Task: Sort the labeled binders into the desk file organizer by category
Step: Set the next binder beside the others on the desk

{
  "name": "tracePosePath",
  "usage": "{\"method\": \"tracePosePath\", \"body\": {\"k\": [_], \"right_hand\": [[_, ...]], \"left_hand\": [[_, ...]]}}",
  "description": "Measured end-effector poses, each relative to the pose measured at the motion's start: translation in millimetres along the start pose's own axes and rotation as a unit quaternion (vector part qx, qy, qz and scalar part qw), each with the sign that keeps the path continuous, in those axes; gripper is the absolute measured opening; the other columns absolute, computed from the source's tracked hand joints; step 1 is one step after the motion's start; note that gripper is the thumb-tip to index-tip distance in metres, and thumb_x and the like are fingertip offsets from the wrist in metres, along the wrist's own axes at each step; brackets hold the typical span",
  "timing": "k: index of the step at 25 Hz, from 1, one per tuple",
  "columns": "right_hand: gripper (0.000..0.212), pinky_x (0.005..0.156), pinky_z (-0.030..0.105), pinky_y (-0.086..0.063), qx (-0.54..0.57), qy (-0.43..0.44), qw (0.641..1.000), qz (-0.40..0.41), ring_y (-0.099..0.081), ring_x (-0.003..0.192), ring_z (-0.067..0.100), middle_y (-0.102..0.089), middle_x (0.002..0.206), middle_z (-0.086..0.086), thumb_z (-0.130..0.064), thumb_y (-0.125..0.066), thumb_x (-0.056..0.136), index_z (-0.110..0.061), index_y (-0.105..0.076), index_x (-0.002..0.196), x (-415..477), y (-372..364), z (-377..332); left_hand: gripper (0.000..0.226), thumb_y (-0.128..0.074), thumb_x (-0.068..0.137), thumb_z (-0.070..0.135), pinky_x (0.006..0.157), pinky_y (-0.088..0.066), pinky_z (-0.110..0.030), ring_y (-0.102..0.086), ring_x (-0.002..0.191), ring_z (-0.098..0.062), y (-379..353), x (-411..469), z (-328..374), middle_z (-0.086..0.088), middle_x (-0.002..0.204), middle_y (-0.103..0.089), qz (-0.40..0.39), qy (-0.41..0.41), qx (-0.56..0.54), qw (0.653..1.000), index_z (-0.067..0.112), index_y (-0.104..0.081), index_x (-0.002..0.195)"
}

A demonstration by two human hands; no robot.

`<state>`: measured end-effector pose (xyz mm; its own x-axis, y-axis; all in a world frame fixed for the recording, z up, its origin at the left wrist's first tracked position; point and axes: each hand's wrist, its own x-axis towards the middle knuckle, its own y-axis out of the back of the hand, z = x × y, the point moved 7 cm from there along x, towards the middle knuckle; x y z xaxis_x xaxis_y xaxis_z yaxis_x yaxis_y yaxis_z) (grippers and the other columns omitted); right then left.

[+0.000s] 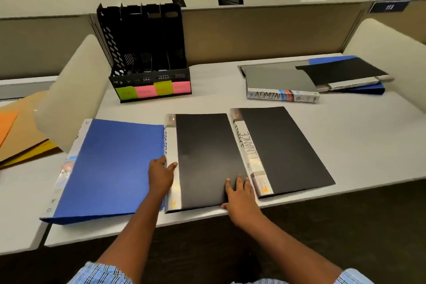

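Both hands flat, fingers straight, gripping nothing. Left hand (161, 175) rests on the right edge of the blue binder (110, 168), thumb on the spine of the middle black binder (202, 159). Right hand (239, 198) presses that binder's 5 o'clock corner. FINANCE binder (283, 147) touches it at 3 o'clock. ADMIN binder (281, 83) lies at 1 o'clock on the tabletop (219, 97), with a black-and-blue binder pile (341, 71) overlapping its right end. File organizer (147, 53) stands at 11 o'clock, green and pink labels on its front.
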<state>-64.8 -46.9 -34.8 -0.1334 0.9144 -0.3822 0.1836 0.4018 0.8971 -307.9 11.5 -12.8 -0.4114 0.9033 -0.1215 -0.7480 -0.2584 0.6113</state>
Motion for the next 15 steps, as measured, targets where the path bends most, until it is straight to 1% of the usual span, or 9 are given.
{"method": "tracePosePath", "body": {"k": [3,5,7,9,10,12,13,15], "right_hand": [[0.079,0.12,0.049,-0.004,-0.005,0.003,1.0,0.005,0.007,0.146,0.041,0.009,0.159,0.022,-0.037,-0.05,0.097,-0.015,0.0,0.154,-3,1,-2],[0.079,0.12,0.048,-0.004,0.002,0.012,0.999,0.034,0.005,0.147,0.039,0.005,0.159,0.021,-0.035,-0.051,0.097,-0.012,-0.002,0.154,-6,4,-4],[0.079,0.12,0.046,-0.003,0.006,0.04,0.997,0.069,0.001,0.147,0.035,-0.001,0.16,0.019,-0.035,-0.054,0.095,-0.011,-0.006,0.153,-9,7,-6],[0.08,0.119,0.043,-0.003,0.015,0.068,0.993,0.09,-0.002,0.148,0.032,-0.006,0.16,0.016,-0.036,-0.057,0.093,-0.013,-0.009,0.153,-11,11,-7],[0.08,0.119,0.042,-0.003,0.023,0.077,0.992,0.097,-0.003,0.148,0.03,-0.007,0.16,0.015,-0.036,-0.058,0.093,-0.013,-0.01,0.153,-11,14,-6],[0.079,0.119,0.039,-0.004,0.043,0.094,0.988,0.114,-0.006,0.148,0.029,-0.011,0.159,0.014,-0.037,-0.058,0.092,-0.013,-0.013,0.152,-11,24,-2],[0.078,0.119,0.039,-0.006,0.051,0.101,0.985,0.127,-0.009,0.147,0.029,-0.014,0.159,0.014,-0.037,-0.058,0.092,-0.012,-0.015,0.152,-10,30,1],[0.074,0.119,0.038,-0.009,0.07,0.111,0.979,0.154,-0.012,0.147,0.028,-0.016,0.158,0.015,-0.034,-0.058,0.093,-0.009,-0.019,0.151,-9,44,13]], "left_hand": [[0.04,-0.064,0.088,0.019,0.09,-0.045,-0.046,-0.055,0.107,-0.04,-5,-5,10,-0.027,0.116,-0.058,0.004,0.023,0.017,1.0,-0.006,-0.054,0.119],[0.047,-0.061,0.089,0.017,0.098,-0.041,-0.047,-0.047,0.119,-0.04,-9,-15,25,-0.027,0.128,-0.049,0.022,0.013,0.045,0.999,-0.002,-0.046,0.13],[0.051,-0.058,0.091,0.013,0.107,-0.033,-0.045,-0.035,0.132,-0.039,-10,-29,46,-0.026,0.141,-0.038,0.064,-0.037,0.066,0.995,-0.002,-0.042,0.137],[0.044,-0.056,0.092,0.009,0.111,-0.029,-0.041,-0.031,0.137,-0.035,-18,-41,67,-0.022,0.144,-0.039,0.08,-0.122,0.054,0.988,-0.002,-0.047,0.134],[0.041,-0.054,0.093,0.009,0.112,-0.028,-0.039,-0.031,0.138,-0.032,-24,-46,76,-0.019,0.144,-0.042,0.069,-0.154,0.048,0.984,-0.001,-0.049,0.133],[0.036,-0.051,0.095,0.01,0.111,-0.029,-0.036,-0.036,0.137,-0.029,-41,-54,92,-0.017,0.138,-0.049,0.034,-0.192,0.029,0.98,0.0,-0.053,0.13],[0.032,-0.049,0.096,0.011,0.11,-0.032,-0.036,-0.041,0.133,-0.03,-50,-58,100,-0.017,0.133,-0.055,0.017,-0.203,0.017,0.979,0.0,-0.056,0.126],[0.024,-0.049,0.096,0.01,0.104,-0.041,-0.04,-0.055,0.116,-0.031,-66,-66,117,-0.019,0.113,-0.064,0.007,-0.22,0.001,0.975,-0.002,-0.063,0.112]]}}
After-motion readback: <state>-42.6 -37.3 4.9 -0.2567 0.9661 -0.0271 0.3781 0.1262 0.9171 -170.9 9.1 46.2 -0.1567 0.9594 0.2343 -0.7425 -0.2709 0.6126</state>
